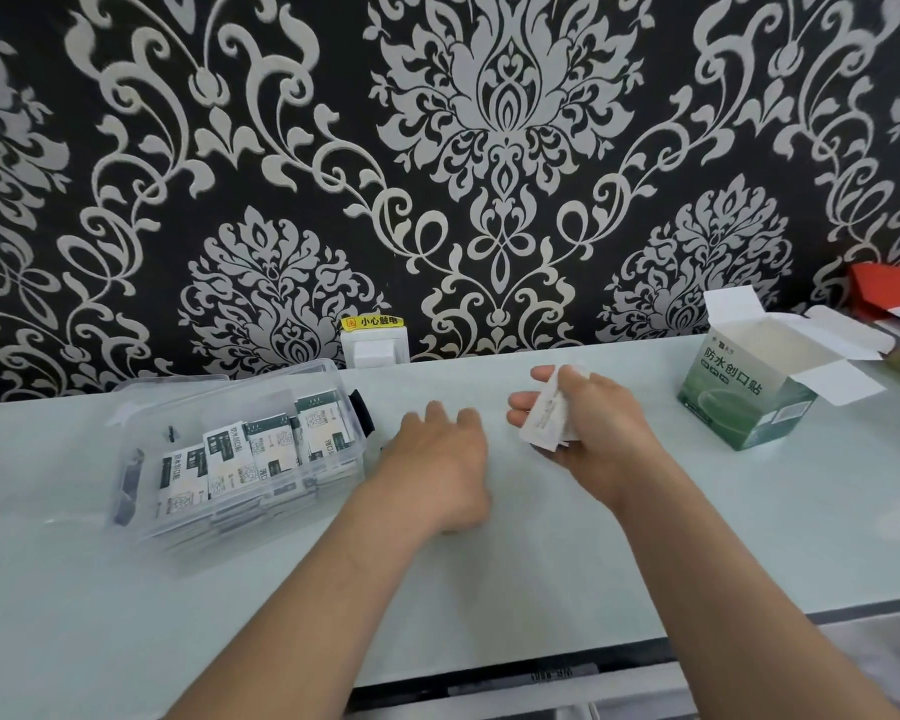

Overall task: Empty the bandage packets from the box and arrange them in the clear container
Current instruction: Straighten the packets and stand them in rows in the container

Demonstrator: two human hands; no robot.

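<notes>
**Right hand holds packets between box and container**

Head view: the right hand (588, 428) grips a small bunch of white bandage packets (545, 422) above the pale surface (541, 574), its fingers curled round them and the packets standing on edge in the grasp. The left hand (437, 459) is palm down over the surface, just to the right of the clear container (141, 433), with fingers relaxed and spread and holding nothing.

The container sits at the left of the surface. Inside it, more packets (261, 449) stand in overlapping rows, their dark green and white printed faces turned toward the camera. A black latch (362, 413) shows on its right end.

The green box (749, 402) stands well apart at the right, its top flaps open and its white inside showing. Whether anything is left in it cannot be told.

Behind, black wallpaper (126, 148) with a silver pattern carries a white socket (375, 350) under a yellow warning label (372, 322). Something red (889, 288) lies at the far right edge.
</notes>
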